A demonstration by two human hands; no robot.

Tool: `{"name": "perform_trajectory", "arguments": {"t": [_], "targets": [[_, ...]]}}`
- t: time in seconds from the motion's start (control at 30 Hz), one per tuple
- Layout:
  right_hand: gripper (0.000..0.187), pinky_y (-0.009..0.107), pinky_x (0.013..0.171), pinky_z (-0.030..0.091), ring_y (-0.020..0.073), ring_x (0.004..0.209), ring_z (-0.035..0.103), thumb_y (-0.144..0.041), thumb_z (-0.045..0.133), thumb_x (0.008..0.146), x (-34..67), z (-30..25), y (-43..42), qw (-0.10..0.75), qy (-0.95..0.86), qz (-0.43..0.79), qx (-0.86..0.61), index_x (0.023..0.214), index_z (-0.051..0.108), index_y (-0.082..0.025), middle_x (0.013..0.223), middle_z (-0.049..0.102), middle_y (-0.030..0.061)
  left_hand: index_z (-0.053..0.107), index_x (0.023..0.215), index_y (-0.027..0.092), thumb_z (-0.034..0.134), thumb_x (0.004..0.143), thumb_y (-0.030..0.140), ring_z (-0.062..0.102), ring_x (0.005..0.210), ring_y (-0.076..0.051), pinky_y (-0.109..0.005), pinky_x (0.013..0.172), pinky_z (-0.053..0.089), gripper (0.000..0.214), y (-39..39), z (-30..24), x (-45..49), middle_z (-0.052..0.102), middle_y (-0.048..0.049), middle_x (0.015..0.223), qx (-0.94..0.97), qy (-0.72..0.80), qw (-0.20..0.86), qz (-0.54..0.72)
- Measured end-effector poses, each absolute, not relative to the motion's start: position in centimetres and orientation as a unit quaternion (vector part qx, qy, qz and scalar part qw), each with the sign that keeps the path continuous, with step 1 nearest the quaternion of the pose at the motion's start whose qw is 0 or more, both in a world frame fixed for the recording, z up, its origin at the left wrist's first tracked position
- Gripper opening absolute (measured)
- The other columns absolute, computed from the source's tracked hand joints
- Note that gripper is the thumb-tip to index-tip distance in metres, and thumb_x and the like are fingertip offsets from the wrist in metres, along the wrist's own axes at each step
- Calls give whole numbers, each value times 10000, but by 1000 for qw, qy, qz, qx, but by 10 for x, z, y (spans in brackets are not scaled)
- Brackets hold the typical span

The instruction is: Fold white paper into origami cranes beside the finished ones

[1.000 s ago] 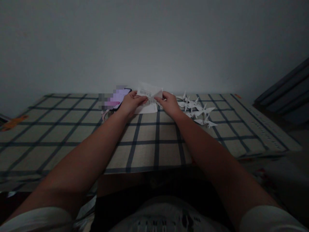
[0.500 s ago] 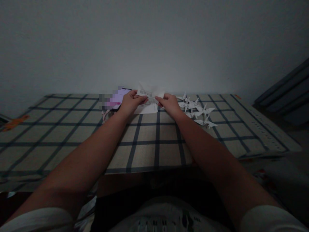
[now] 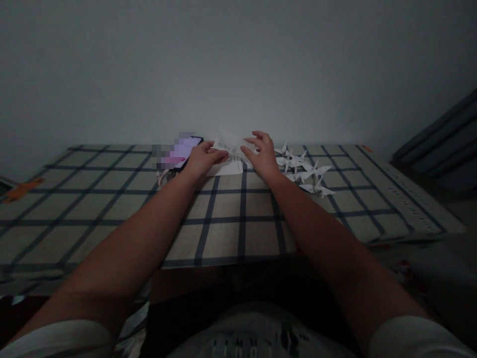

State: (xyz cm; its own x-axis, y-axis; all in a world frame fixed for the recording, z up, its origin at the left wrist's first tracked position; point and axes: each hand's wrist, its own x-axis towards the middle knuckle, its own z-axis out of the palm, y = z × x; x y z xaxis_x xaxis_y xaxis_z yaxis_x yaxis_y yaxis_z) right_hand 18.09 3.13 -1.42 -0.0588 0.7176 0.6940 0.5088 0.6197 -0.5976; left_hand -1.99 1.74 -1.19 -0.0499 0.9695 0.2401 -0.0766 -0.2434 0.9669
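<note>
Compared with the earlier frames, the right hand (image 3: pixel 265 155) has opened: its fingers are raised and spread, whereas they previously pinched the printed paper (image 3: pixel 228 145). Its thumb overlaps the paper; contact cannot be confirmed. The left hand (image 3: pixel 201 160) remains pinched on the paper's left end. The paper, one piece, is located right of the phone (image 3: pixel 186 149). Its long axis runs crosswise, the right end now slanting lower; a corner near the left end points up toward the wall (image 3: pixel 238 64). Count: one phone; one lower white sheet (image 3: pixel 233 168), right of the phone beneath the paper; at least four paper cranes (image 3: pixel 315 172), overlapping, farther right of the phone.
</note>
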Motion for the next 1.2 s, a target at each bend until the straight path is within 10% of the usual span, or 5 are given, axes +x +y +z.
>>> {"name": "perform_trajectory", "arguments": {"t": [0.33, 1.2], "targets": [[137, 397, 998, 444, 225, 1031, 612, -326, 661, 914, 178, -7, 20, 481, -785, 110, -376, 932, 757, -229, 991, 723, 61, 717, 908, 155, 873, 605, 302, 683, 699, -159, -251, 677, 534, 371, 22, -19, -28, 742, -48, 786, 599, 449, 410, 522], [138, 433, 1067, 381, 235, 1124, 567, -306, 639, 923, 177, -2, 10, 479, -799, 83, -353, 944, 758, -238, 1098, 713, 60, 681, 767, 197, 665, 789, 362, 555, 619, -131, -234, 585, 480, 167, 15, -21, -11, 591, -2, 692, 646, 410, 406, 500]]}}
